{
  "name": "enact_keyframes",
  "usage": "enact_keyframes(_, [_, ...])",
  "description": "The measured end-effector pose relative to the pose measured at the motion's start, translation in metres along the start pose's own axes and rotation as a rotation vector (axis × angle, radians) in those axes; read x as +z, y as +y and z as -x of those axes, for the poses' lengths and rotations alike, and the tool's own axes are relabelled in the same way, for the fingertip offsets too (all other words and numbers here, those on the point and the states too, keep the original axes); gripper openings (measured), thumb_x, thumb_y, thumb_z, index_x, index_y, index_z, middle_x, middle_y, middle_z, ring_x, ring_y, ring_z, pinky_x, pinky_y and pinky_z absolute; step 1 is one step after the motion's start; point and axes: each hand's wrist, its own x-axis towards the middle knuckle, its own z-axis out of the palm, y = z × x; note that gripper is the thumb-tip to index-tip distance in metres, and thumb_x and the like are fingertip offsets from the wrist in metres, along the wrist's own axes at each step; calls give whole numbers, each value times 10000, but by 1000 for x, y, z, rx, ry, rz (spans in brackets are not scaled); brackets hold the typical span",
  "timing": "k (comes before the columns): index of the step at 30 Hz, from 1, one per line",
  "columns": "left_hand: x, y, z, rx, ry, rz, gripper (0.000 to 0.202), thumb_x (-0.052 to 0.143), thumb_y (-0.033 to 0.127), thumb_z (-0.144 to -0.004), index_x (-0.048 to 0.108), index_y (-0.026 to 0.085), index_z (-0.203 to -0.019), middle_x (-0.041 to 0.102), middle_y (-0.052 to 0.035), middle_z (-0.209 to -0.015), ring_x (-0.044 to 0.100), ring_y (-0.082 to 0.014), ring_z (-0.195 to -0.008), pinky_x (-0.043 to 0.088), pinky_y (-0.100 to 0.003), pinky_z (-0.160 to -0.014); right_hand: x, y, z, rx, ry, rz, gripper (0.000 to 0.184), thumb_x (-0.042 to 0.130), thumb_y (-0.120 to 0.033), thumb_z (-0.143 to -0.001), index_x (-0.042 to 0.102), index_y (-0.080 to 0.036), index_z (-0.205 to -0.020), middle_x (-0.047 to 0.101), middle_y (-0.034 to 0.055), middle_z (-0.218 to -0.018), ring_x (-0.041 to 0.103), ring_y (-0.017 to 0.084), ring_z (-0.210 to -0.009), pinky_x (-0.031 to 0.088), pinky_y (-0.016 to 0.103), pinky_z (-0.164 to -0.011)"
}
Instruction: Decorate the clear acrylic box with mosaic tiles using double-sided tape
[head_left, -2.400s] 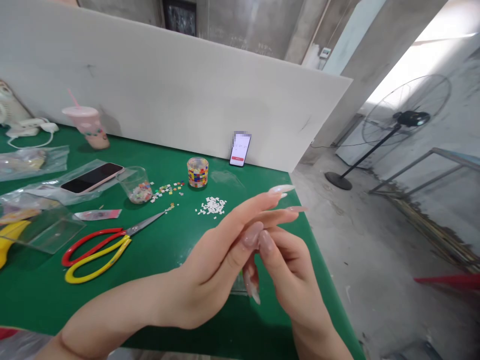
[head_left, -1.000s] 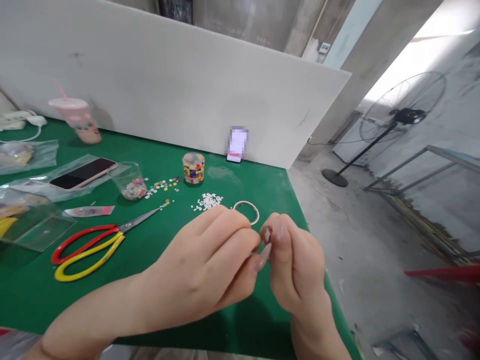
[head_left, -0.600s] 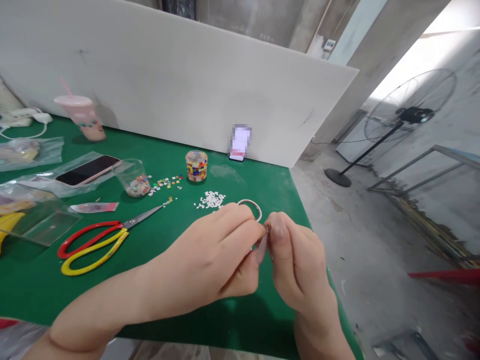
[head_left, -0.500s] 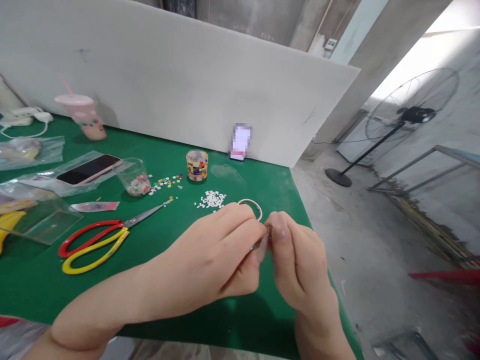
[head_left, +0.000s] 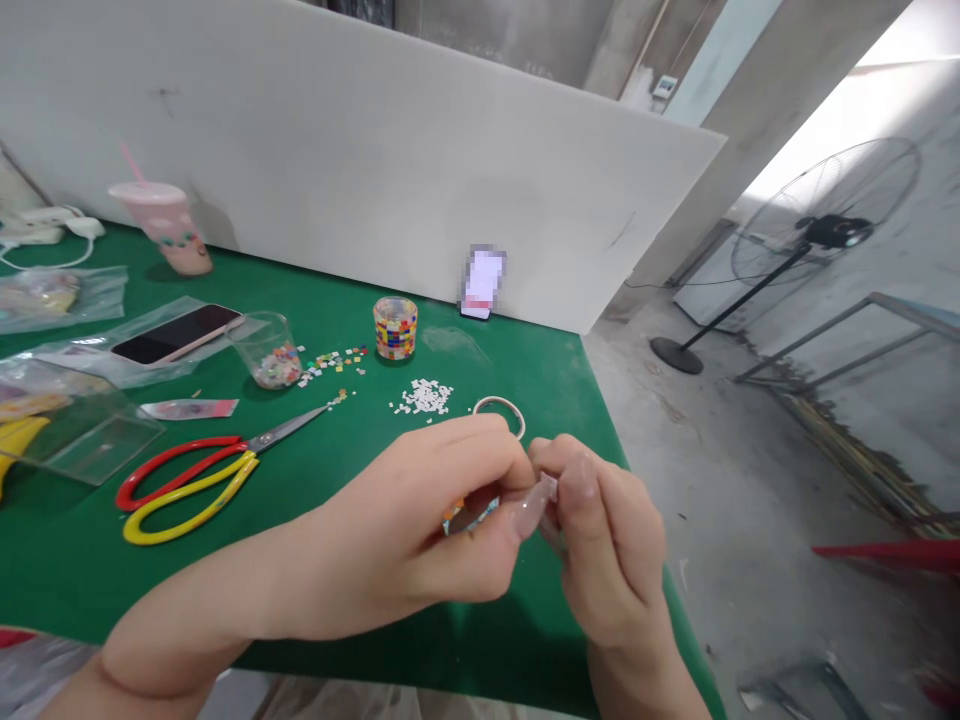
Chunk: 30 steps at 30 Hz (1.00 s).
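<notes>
My left hand (head_left: 420, 530) and my right hand (head_left: 600, 540) meet fingertip to fingertip over the green table's (head_left: 330, 480) near right corner. Both are closed in a pinch on a small clear piece (head_left: 546, 490) that I cannot make out. Under my left fingers a bit of clear plastic with coloured specks (head_left: 466, 512) shows. A thin ring (head_left: 499, 413) lies on the table just beyond my hands. A heap of small white tiles (head_left: 424, 396) lies to the ring's left.
Red and yellow scissors (head_left: 187, 480) lie at left. Beyond are a clear cup of coloured tiles (head_left: 268, 350), loose coloured tiles (head_left: 334, 362), a mosaic-covered cup (head_left: 395, 327), a phone on plastic bags (head_left: 176, 333), a pink drink cup (head_left: 161, 225) and a white board (head_left: 360, 170). A floor fan (head_left: 810, 235) stands right.
My left hand went from stretched fingers to a closed pinch against my right hand. Both hands dropped slightly toward me, and the speckled plastic now shows under my left fingers.
</notes>
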Motion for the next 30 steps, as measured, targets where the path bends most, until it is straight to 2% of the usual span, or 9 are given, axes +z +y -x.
enact_keyframes(3, [-1,-1,-2,-36,-49,159,235,497,66,-850,404,190,-672,416,66,-628,367,-60,-537,336,-180,-476,-4,-5,-2,29,-58,-63,399,311,-380,-1032,451,-219,-694,367,-40,-576,341,100,-470,290,258,-438])
enact_keyframes(6, [-1,-3,-4,-75,-110,281,264,502,111,-887,386,196,-666,427,58,-616,387,-71,-547,349,-191,-483,-4,-8,-3,61,-38,-116,454,300,-442,-1021,518,-218,-691,411,-27,-560,355,107,-448,330,269,-430])
enact_keyframes(10, [-1,-6,-5,-109,-137,368,274,505,120,-900,376,199,-672,433,56,-620,383,-79,-563,349,-192,-491,-2,-8,-4,67,3,-152,467,328,-453,-1013,531,-216,-666,410,-25,-555,344,104,-441,325,265,-413])
enact_keyframes(15, [-2,-7,-4,-162,-153,402,261,521,59,-858,399,189,-667,412,66,-634,355,-71,-567,320,-187,-494,4,-2,-3,52,10,-199,443,354,-428,-1013,497,-212,-654,413,-26,-568,365,104,-476,316,255,-426])
enact_keyframes(20, [-3,-5,-5,-183,-156,425,215,519,128,-879,448,180,-683,469,43,-670,406,-82,-592,352,-208,-522,12,6,2,56,98,-366,407,298,-392,-1037,430,-212,-696,390,-43,-576,325,92,-484,269,253,-448])
enact_keyframes(25, [-2,-6,-5,-162,-155,411,215,521,156,-892,454,179,-689,468,44,-679,418,-81,-593,365,-209,-525,8,5,1,99,12,-383,408,301,-412,-1034,397,-210,-693,364,-48,-580,323,86,-491,275,249,-460])
enact_keyframes(30, [-1,-9,-3,-160,-162,405,211,531,152,-900,452,182,-706,464,53,-682,407,-76,-594,364,-203,-528,6,2,-1,97,8,-336,403,321,-395,-1034,380,-209,-682,341,-52,-579,306,83,-485,263,249,-452])
